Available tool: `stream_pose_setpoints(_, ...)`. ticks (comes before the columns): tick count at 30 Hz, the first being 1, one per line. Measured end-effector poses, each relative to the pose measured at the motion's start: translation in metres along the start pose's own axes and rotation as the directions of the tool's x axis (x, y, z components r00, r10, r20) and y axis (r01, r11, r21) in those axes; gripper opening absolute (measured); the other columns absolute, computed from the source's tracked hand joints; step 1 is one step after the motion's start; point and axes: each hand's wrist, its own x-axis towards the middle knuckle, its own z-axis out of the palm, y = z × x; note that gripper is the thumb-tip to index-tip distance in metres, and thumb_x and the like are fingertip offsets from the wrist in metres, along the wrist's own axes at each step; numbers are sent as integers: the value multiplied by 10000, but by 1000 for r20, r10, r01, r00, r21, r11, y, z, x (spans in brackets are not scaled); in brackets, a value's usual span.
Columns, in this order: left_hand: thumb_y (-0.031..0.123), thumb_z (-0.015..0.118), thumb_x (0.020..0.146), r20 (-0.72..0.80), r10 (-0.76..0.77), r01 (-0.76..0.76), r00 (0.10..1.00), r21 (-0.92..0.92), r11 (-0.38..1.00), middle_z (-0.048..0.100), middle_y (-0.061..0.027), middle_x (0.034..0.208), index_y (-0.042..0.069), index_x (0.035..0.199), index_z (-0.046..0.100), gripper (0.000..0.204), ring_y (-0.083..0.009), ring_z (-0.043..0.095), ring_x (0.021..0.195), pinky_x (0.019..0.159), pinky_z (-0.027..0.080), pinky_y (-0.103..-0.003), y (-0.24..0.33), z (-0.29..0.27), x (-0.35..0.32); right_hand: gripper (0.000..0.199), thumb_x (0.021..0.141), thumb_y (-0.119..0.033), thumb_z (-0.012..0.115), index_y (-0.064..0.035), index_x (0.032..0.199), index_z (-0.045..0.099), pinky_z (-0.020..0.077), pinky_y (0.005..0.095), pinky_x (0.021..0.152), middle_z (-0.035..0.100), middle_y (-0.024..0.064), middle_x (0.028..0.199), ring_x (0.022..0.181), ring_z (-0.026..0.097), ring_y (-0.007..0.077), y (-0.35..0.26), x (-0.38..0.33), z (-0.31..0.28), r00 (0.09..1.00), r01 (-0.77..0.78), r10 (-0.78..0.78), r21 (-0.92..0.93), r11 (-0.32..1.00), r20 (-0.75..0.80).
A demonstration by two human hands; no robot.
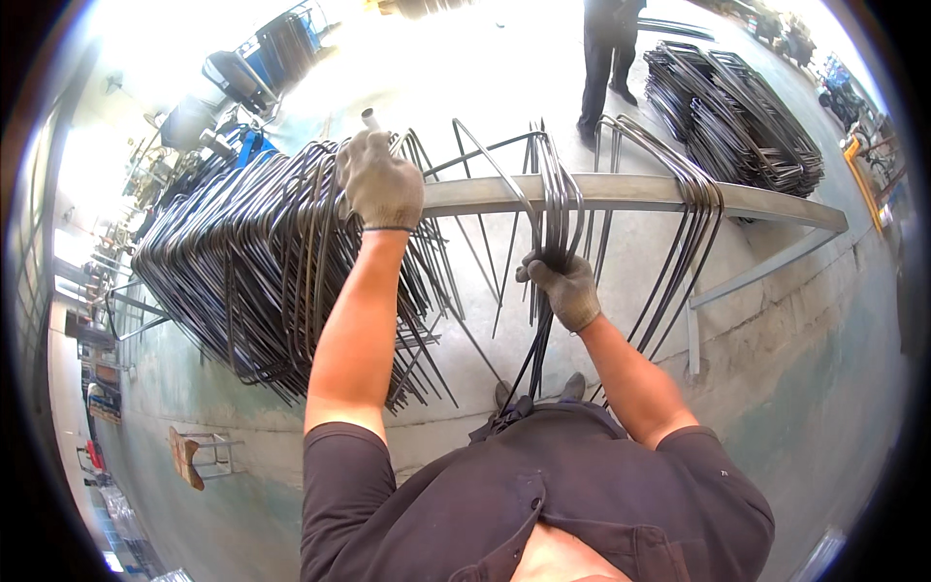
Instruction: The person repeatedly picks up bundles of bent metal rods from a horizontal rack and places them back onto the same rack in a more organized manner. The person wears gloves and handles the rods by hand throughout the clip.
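Left hand (380,179): fingers bent, above left part of rail (640,191); cannot tell its grip.
Right hand (567,291): closed around bent rods (553,228), rail's near side.
Bent rods: hung over rail's middle.

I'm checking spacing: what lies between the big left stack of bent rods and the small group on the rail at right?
In the head view, a rod bundle across the rail, gripped by the right hand.
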Motion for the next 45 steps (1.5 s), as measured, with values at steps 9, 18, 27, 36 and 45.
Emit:
stream_pose_setpoints(9,346,612,1091,777,-108,109,620,51,993,798,-183,1329,192,1311,829,345,-382,737,1286,1116,570,-489,-6,35,17,147,1028,-47,783,62,1125,778,616,363,918,800,122,1003,935,768,209,-28,10,23,1000,8,-7,52,999,-9)
stream_pose_setpoints(18,251,633,1051,693,-104,-58,713,206,977,842,-166,1200,150,1175,871,287,-350,814,1141,971,641,-491,-16,42,20,132,1046,-45,743,47,1130,787,604,352,943,810,108,1015,987,760,193,-20,5,-13,999,-17,15,-55,998,-51)
stream_pose_setpoints(27,217,641,1024,737,-239,-58,633,352,934,832,-225,1231,70,1191,868,319,-385,809,1187,947,660,-524,-12,78,48,214,1036,-86,787,57,1194,783,608,339,933,830,128,1021,988,786,203,-17,-9,-15,993,-91,97,-92,992,64)
stream_pose_setpoints(36,222,621,1059,801,-272,-67,533,361,930,810,-231,1312,55,1250,847,340,-386,779,1269,987,651,-548,-13,87,45,618,1059,-446,801,81,1362,691,623,380,937,806,152,1077,991,779,225,-61,48,-16,945,-131,50,233,964,323)
stream_pose_setpoints(45,209,620,1029,769,-226,-66,598,328,942,826,-233,1241,44,1182,857,326,-392,801,1201,998,644,-500,-8,93,42,267,1063,-217,787,40,1125,753,602,334,780,779,117,924,798,751,198,-82,49,23,962,-266,257,89,960,94)
